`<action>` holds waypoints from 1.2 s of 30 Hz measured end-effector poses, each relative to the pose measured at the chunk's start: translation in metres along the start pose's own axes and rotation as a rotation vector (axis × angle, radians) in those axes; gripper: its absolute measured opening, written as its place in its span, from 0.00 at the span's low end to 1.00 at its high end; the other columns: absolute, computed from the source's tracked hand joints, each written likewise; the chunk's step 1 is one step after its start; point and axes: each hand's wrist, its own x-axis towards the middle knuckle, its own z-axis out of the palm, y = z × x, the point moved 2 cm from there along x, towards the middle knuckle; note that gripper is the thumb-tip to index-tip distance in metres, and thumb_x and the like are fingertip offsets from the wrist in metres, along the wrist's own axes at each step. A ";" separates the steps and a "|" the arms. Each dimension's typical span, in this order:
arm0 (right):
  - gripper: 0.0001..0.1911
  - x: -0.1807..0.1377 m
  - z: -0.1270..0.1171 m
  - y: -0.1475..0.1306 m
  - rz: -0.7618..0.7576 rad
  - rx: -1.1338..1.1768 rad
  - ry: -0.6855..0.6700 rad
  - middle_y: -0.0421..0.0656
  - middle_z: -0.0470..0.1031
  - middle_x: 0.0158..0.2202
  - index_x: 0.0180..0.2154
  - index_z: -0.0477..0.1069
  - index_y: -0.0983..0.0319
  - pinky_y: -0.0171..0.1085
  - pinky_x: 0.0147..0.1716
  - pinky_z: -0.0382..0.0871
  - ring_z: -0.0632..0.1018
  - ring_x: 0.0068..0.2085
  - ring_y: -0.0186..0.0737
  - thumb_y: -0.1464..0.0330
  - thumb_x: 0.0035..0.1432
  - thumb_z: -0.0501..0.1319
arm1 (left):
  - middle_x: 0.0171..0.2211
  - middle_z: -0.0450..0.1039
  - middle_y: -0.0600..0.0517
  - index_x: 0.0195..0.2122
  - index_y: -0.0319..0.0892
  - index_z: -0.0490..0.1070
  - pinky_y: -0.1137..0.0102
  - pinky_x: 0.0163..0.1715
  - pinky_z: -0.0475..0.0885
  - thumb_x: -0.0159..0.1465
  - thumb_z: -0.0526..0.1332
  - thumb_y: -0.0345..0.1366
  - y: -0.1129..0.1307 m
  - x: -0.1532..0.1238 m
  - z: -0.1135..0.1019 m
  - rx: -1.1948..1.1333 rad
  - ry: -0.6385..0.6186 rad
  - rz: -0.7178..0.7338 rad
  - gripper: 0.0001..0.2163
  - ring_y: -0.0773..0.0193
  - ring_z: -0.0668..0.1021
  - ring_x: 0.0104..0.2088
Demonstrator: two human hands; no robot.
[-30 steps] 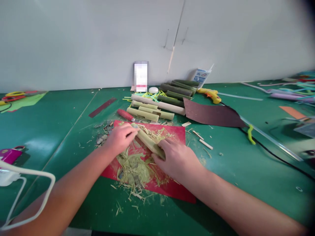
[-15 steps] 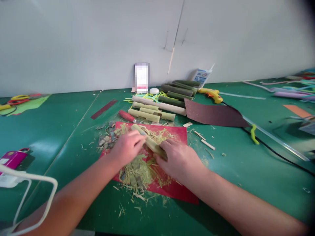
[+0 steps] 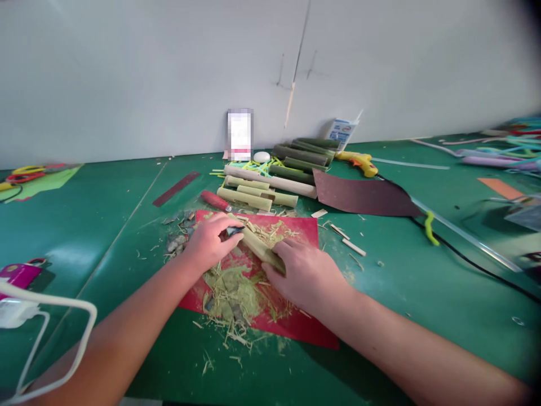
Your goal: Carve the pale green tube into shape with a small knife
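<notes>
My left hand (image 3: 212,239) pinches a small dark scrap (image 3: 235,230), which looks like folded sandpaper, against the far end of a pale bamboo tube (image 3: 258,246). My right hand (image 3: 302,269) is closed round the near end of that tube, holding it slanted over a red sheet (image 3: 306,332). Bamboo shavings (image 3: 236,293) and dust lie heaped on the sheet below my hands. Grey crumpled scraps (image 3: 177,242) sit beside my left hand. Just beyond it rests a tool with a red handle (image 3: 215,200).
Behind the sheet lie cut pale bamboo pieces (image 3: 245,198) and dark green tubes (image 3: 302,155). A brown sandpaper-like sheet (image 3: 366,194) and a yellow glue gun (image 3: 359,162) are to the right. A phone (image 3: 240,134) leans on the wall. A white cable (image 3: 87,307) loops at lower left.
My left hand has slid towards the far end of the tube, and the dark scrap now shows in its fingers. My right hand keeps its grip. The view has shifted slightly.
</notes>
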 end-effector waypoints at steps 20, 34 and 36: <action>0.11 0.000 -0.001 0.000 0.005 -0.007 -0.030 0.42 0.71 0.30 0.29 0.65 0.60 0.36 0.22 0.51 0.72 0.28 0.37 0.60 0.56 0.53 | 0.21 0.73 0.51 0.27 0.38 0.66 0.77 0.14 0.59 0.63 0.54 0.42 0.003 -0.005 -0.004 -0.822 0.153 -0.542 0.14 0.75 0.65 0.13; 0.11 0.000 0.001 0.000 0.004 0.004 -0.019 0.41 0.71 0.30 0.30 0.65 0.60 0.36 0.22 0.51 0.72 0.28 0.37 0.60 0.56 0.53 | 0.22 0.70 0.53 0.33 0.38 0.73 0.76 0.20 0.63 0.60 0.58 0.42 -0.008 -0.005 0.000 -0.607 0.195 -0.517 0.12 0.72 0.68 0.20; 0.11 0.000 0.000 0.000 0.004 0.003 -0.021 0.41 0.71 0.30 0.30 0.66 0.60 0.36 0.23 0.52 0.72 0.28 0.38 0.60 0.56 0.53 | 0.21 0.69 0.55 0.36 0.39 0.74 0.75 0.21 0.64 0.60 0.59 0.42 -0.011 -0.006 0.000 -0.535 0.182 -0.505 0.12 0.71 0.68 0.20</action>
